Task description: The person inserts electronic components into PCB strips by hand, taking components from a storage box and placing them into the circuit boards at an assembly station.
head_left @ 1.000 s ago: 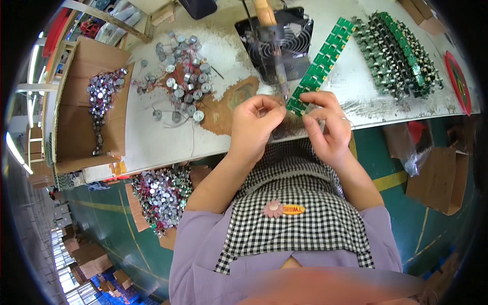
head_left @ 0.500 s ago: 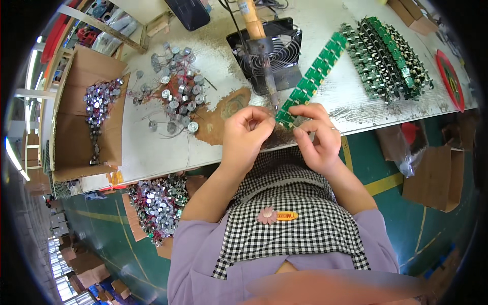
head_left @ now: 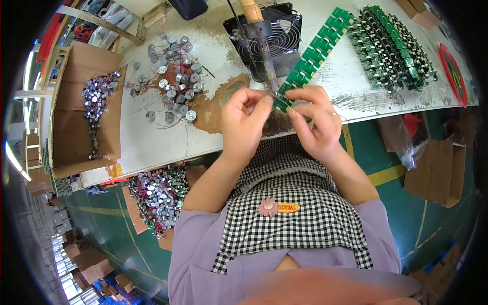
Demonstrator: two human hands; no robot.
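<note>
Shifted since half a second ago: green circuit board strip (head_left: 311, 57) now slightly farther from the body, its far end well above where it was against the fan (head_left: 279, 35); left fingertips nearer the iron's tip. Whole view also slid a little.

Hands: left hand (head_left: 245, 119) curled, thumb and forefinger brought together just beside the tip of the soldering iron (head_left: 267, 61); cannot tell if anything thin lies between them. Right hand (head_left: 319, 119) pinches the strip's near end between thumb and forefinger, other fingers bent. Strip slants up and to the right, over the tabletop (head_left: 338, 68), near its front edge. Iron has a wooden handle, tip pointing down toward the strip's near end; fan behind it.

Left on tabletop: loose cluster of small round motors (head_left: 171, 93) with thin wires, then cardboard box (head_left: 79, 66) holding more. Right: rows of stacked boards (head_left: 391, 51), side by side; beyond them, red-rimmed round tray (head_left: 446, 56). Below the tabletop, left: heap of metal parts (head_left: 157, 195). Checked apron (head_left: 284, 231) on the person.
</note>
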